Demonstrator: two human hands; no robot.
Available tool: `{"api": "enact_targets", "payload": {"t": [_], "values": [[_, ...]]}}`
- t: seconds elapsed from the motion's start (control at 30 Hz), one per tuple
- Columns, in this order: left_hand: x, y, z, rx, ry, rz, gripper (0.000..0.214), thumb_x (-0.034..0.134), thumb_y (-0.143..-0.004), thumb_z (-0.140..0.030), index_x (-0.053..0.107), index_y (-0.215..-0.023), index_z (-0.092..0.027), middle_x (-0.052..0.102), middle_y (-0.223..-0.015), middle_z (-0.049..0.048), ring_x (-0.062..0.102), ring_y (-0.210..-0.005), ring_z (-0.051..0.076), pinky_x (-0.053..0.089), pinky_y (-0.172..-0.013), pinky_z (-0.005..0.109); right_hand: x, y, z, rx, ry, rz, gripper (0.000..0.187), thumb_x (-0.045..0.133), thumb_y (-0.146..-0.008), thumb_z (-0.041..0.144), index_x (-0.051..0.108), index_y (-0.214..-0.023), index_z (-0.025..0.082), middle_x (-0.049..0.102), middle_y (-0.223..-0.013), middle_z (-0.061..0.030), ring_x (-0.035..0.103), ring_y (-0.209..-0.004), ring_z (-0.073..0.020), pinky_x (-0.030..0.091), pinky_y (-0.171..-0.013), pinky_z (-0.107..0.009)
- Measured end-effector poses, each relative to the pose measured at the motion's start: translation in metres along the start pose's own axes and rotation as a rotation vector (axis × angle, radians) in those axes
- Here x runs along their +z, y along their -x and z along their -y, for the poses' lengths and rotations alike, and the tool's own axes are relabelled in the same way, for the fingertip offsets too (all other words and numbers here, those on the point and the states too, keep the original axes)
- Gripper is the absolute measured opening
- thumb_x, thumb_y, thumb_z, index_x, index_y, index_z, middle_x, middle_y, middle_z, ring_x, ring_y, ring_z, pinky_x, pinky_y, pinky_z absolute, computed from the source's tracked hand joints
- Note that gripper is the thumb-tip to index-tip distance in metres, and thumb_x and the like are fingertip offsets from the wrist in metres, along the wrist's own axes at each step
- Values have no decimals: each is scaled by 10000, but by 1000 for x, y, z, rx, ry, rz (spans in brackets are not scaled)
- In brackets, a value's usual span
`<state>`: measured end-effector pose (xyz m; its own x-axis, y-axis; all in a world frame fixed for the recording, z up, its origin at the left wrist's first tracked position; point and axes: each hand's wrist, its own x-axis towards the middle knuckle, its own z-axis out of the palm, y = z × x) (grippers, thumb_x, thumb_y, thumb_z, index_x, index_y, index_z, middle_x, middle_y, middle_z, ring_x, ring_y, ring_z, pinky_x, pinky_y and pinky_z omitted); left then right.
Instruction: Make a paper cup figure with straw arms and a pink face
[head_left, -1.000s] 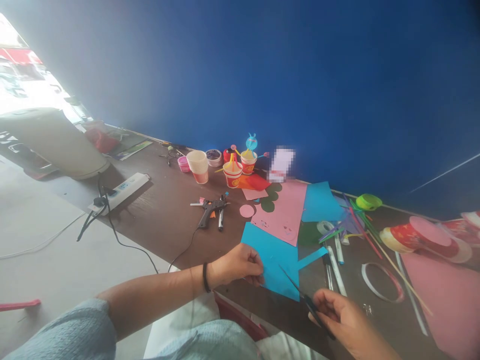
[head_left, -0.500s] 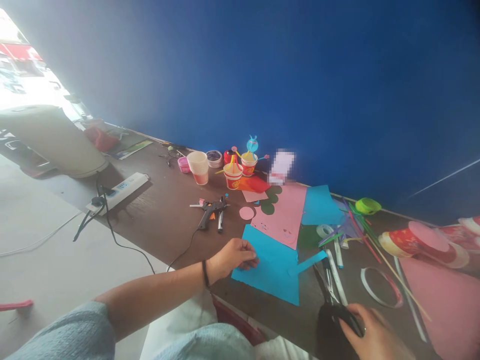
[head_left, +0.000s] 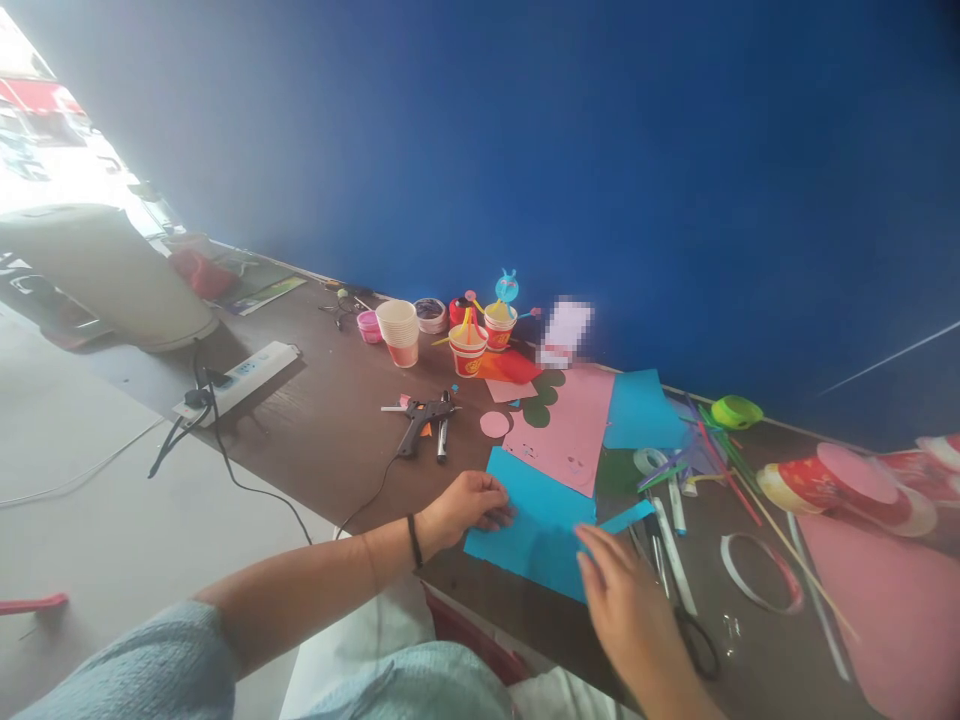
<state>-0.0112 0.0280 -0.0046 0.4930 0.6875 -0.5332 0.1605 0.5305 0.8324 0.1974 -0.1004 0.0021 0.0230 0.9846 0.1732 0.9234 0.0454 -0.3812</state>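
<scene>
My left hand (head_left: 469, 508) rests over the left edge of a blue sheet of paper (head_left: 536, 505), its fingers curled together; whatever they hold, if anything, is hidden. My right hand (head_left: 626, 605) has its fingers stretched out above the sheet's right edge, near a narrow blue paper strip (head_left: 628, 517). Nothing shows in that hand. Just to its right lies a pair of scissors (head_left: 699, 645) with black handles, partly covered by the hand. A white marker (head_left: 673, 560) lies alongside the scissors.
Behind the blue sheet lie pink paper (head_left: 566, 430) and green circles (head_left: 538, 410). A black glue gun (head_left: 420, 425) sits left of them, its cord trailing off the table. Stacked paper cups (head_left: 400, 335) stand at the back. A power strip (head_left: 244, 380) lies left; a tape roll (head_left: 761, 572) right.
My right hand has let go of the scissors, leaving them on the table, and moved left to the blue sheet's right edge. My left hand has stayed almost in place.
</scene>
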Motion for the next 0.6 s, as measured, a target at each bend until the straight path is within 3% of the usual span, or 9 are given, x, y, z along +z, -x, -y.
{"api": "enact_targets", "payload": {"t": [0.07,0.2,0.3,0.43,0.5,0.6], "values": [[2,1,-1,1,-6,-20,242,645,-665,-347,543,-734,-138,692,-789,82,653,-728,166,452,-613,249,21,-8,19,-93,23,-5,378,380,-911,273,536,-1238,167,533,-1316,-112,484,-1213,-264,435,-949,-404],[4,2,-1,7,38,-38,255,660,-659,-346,532,-741,-141,691,-836,88,658,-773,181,459,-651,270,44,-11,40,-94,131,56,445,429,-897,290,474,-1309,131,400,-1423,-149,351,-1308,-335,387,-971,-506],[4,1,-2,-5,75,-28,304,693,-630,-368,530,-744,-138,688,-878,102,659,-771,189,457,-663,286,40,-1,56,-121,121,117,450,486,-866,321,524,-1262,109,452,-1379,-177,409,-1267,-354,391,-969,-504],[3,1,-4,-24,95,-4,345,721,-596,-383,528,-729,-130,684,-891,120,657,-760,193,452,-665,296,24,9,71,-201,-44,265,307,486,-870,266,610,-1142,193,666,-1120,-89,621,-1011,-255,491,-855,-382],[3,1,-5,-20,89,2,341,718,-597,-383,528,-722,-128,684,-886,115,657,-764,193,453,-666,293,22,5,70,-165,-89,241,300,445,-898,262,602,-1147,204,668,-1106,-82,625,-999,-226,499,-843,-343],[3,2,-5,-6,84,-13,329,707,-611,-384,536,-733,-130,685,-865,96,658,-784,195,455,-673,288,27,-7,64,-146,-49,106,377,461,-890,313,551,-1218,151,527,-1311,-154,487,-1206,-298,440,-945,-434]]}}
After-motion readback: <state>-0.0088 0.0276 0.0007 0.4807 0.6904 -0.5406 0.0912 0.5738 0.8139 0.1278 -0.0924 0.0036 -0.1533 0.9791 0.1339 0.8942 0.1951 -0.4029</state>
